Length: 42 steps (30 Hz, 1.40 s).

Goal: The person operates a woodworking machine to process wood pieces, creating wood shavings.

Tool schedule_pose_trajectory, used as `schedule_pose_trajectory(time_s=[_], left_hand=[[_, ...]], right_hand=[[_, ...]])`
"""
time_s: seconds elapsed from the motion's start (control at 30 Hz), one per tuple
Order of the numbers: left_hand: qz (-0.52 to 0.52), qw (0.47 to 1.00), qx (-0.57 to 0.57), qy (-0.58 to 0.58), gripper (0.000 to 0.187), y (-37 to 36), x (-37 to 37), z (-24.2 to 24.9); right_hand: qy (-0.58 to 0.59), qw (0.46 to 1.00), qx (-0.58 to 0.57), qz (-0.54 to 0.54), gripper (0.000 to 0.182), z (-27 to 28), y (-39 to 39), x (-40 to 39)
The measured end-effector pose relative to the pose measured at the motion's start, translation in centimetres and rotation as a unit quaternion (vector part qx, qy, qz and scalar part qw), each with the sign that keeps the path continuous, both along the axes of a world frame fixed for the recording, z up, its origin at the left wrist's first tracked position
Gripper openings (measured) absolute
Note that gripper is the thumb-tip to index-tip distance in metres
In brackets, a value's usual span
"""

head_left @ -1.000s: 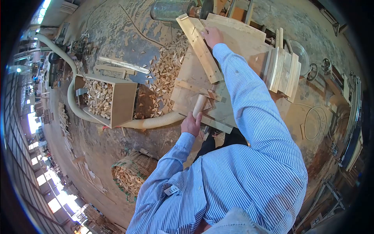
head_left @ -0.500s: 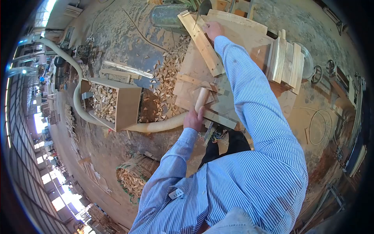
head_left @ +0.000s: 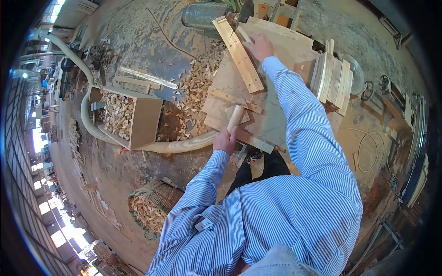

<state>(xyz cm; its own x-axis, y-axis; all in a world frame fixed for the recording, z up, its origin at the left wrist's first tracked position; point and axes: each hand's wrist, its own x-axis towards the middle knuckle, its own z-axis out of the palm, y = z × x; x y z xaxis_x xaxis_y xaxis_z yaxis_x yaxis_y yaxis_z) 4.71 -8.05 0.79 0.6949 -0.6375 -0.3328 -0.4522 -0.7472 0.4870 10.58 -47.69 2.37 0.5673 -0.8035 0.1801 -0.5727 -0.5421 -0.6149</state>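
Note:
My left hand point(head_left: 224, 140) is wrapped around the near end of a pale wooden block point(head_left: 235, 117). The block's far end rests over a small slanted wooden jig point(head_left: 247, 104) on the worktable point(head_left: 281, 69). Farther out, my right hand point(head_left: 260, 47) reaches across the table, its fingers closed at the near end of a short pale wood strip point(head_left: 243, 34). That strip lies beside a long wooden fence board point(head_left: 239, 55). Just beyond the strip stands a dark round disc point(head_left: 246, 11) at the table's far edge.
Stacked curved wood pieces point(head_left: 335, 83) sit at the table's right. Left of it, triangular offcuts point(head_left: 195, 89) litter the floor near a box of offcuts point(head_left: 146, 120) and a ribbed hose point(head_left: 184, 145). A woven basket point(head_left: 159, 202) stands nearer; a green motor point(head_left: 205, 14) lies beyond.
My right hand has drawn back toward me, away from the disc, and the pale strip beside the fence now shows more. The left hand keeps its hold; the whole view has shifted slightly.

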Motion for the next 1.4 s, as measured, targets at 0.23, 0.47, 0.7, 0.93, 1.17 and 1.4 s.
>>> schedule_pose_trajectory(time_s=[0.23,0.47,0.7,0.93,1.17,1.4], left_hand=[[0.004,1.000,0.007,0.024,0.056,3.4,-0.8,0.3],[0.004,0.998,0.039,0.044,0.059,6.0,-1.3,0.8],[0.004,0.998,0.034,0.050,0.059,6.4,-1.4,0.9],[0.001,0.999,0.027,0.037,0.058,5.0,-0.9,0.3],[0.004,0.998,0.033,0.053,0.058,1.2,-0.1,0.6],[0.012,0.998,0.028,0.049,0.058,-2.3,0.6,0.5]], right_hand=[[0.031,0.994,0.102,-0.015,0.027,-3.8,2.9,0.1],[0.012,0.995,0.097,-0.037,0.024,-4.7,2.7,4.3],[0.019,0.992,0.116,-0.044,0.025,-4.2,2.3,6.1],[0.013,0.993,0.108,-0.041,0.027,-4.6,0.5,6.4],[0.009,0.993,0.109,-0.036,0.028,-4.1,-3.2,7.2],[-0.009,0.997,0.075,-0.028,0.027,-4.2,-6.6,8.0]])
